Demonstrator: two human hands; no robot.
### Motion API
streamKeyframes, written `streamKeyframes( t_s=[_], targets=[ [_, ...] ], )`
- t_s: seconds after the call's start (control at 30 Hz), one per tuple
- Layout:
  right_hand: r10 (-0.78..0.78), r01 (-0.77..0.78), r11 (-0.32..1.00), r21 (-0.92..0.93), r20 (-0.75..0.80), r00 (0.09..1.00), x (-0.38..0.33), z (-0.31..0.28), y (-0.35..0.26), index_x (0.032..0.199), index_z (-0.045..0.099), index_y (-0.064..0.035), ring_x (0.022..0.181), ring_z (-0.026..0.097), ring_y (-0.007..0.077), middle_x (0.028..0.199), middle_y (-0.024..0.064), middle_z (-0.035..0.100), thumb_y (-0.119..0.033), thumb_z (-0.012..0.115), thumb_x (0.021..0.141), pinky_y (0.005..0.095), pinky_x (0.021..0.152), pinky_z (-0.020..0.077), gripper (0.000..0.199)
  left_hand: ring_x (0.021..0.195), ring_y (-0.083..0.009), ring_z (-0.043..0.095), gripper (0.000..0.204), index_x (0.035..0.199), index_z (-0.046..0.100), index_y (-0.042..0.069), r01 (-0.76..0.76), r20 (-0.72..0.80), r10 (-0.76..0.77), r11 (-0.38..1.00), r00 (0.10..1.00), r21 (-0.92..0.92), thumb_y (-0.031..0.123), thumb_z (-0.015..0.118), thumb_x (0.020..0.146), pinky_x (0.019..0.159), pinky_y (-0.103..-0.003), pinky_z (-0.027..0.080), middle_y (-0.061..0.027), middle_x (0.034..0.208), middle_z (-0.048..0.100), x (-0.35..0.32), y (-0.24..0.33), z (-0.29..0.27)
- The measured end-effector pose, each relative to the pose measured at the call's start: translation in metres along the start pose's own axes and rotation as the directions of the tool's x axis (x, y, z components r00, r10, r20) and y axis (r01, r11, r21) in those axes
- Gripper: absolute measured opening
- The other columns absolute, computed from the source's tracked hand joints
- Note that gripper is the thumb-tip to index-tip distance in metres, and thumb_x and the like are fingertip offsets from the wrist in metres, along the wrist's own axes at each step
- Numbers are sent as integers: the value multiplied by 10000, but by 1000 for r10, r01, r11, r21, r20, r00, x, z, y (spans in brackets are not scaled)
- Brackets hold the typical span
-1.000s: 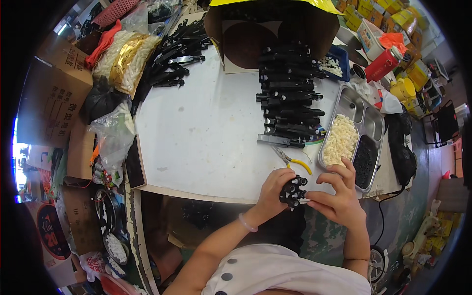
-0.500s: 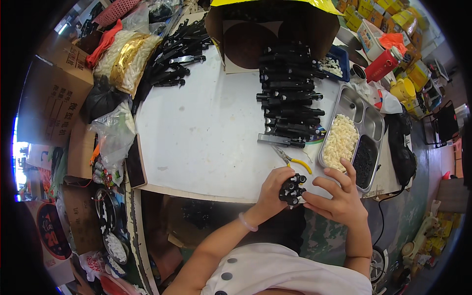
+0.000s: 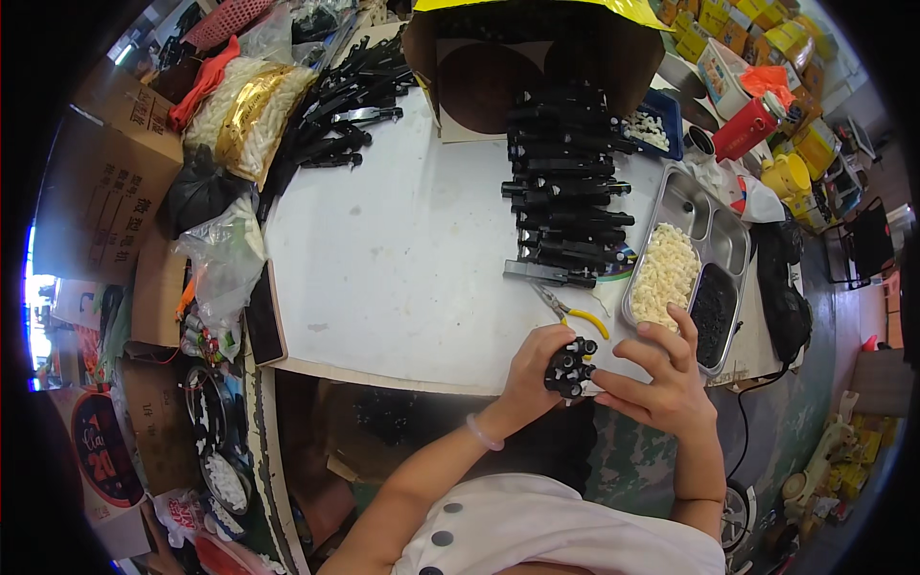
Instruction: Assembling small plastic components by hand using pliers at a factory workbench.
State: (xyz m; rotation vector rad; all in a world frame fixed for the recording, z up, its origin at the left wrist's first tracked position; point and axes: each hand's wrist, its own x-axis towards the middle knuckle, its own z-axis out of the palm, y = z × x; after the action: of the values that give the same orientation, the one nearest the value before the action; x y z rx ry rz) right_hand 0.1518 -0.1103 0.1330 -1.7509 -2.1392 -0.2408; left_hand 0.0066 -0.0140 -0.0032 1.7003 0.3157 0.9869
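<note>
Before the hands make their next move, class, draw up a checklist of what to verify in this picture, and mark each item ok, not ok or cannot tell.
1. Left hand grips the black part: ok, fingers wrap it.
2. Right hand steadies the same part: ok, fingertips touch its right side.
3. White pieces in reach: ok, the steel tray beside the right hand holds a heap of white pieces.
4. Yellow-handled pliers free on the white table: ok, they lie just above the hands.
5. A white piece already seated in the part: cannot tell, too small.
</note>
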Motion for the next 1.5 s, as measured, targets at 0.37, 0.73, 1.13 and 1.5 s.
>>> streamKeyframes(
  t_s=[0.37, 0.73, 1.13, 1.5],
  targets=[
    [82, -76, 994, 74, -81, 993, 3, -4, 8, 861, 710, -228, 1125, 437, 256, 1032, -7, 556, -375, 758, 682, 532, 1051, 279, 236, 1007, -364, 560, 713, 1188, 471, 59, -11, -3, 11, 1000, 1000, 27, 12, 796, 555, 847, -405, 476, -166, 1120, 549, -1, -3, 0],
    [-43, 43, 999, 32, 4, 999, 23, 11, 0, 862, 696, -238, 1143, 441, 233, 1075, -20, 551, -373, 759, 690, 526, 1073, 276, 227, 978, -352, 569, 688, 1186, 467, 58, -33, -27, 34, 999, 999, 13, 95, 818, 596, 827, -399, 485, -161, 1105, 551, -2, -5, 4],
    [197, -180, 949, 257, -40, 980, 4, -7, 11, 800, 733, -184, 1116, 437, 298, 995, 24, 563, -289, 754, 659, 524, 1063, 262, 177, 1003, -358, 562, 705, 1191, 475, 61, -30, 0, 30, 998, 1000, 51, 6, 788, 562, 842, -396, 478, -165, 1126, 547, -1, -2, 2],
    [119, -118, 972, 202, 7, 993, -7, 4, 5, 825, 732, -208, 1137, 436, 276, 1034, 11, 567, -298, 771, 662, 527, 1061, 280, 190, 1001, -362, 561, 748, 1196, 468, 66, -1, 14, 1, 1000, 1000, 16, 36, 819, 536, 849, -404, 472, -164, 1119, 550, -2, -3, 0]
  ],
)
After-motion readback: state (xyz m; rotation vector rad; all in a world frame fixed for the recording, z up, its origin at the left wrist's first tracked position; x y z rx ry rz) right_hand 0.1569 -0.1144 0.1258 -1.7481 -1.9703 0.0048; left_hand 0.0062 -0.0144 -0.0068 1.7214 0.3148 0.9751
